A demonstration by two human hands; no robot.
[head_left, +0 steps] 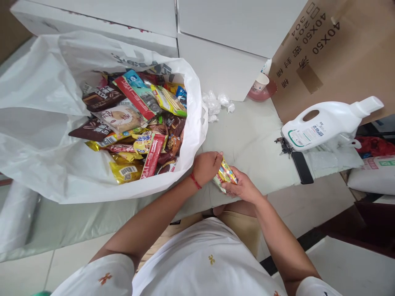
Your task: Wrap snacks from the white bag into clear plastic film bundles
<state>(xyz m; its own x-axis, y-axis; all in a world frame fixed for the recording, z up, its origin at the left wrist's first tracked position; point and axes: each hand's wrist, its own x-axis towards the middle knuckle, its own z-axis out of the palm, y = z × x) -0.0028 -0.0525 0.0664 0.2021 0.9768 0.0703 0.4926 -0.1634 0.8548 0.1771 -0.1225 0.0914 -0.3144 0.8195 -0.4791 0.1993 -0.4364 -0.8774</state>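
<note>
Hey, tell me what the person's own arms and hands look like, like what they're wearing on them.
Both the left hand and right hand are without gloves. A thin red bracelet circles the left wrist; no band shows on the right. The short left sleeve is white with a small orange-brown motif; the right sleeve is white too.

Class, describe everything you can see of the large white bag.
The large white bag is thin, creased and plastic-looking, with dark printing on its far side. Its mouth gapes wide, showing a jumbled heap of wrapped snacks in brown, red, yellow and blue packaging. It rests on the pale-covered table, in front of white boxes. Its near right rim lies close to the left hand; whether they touch is unclear.
</note>
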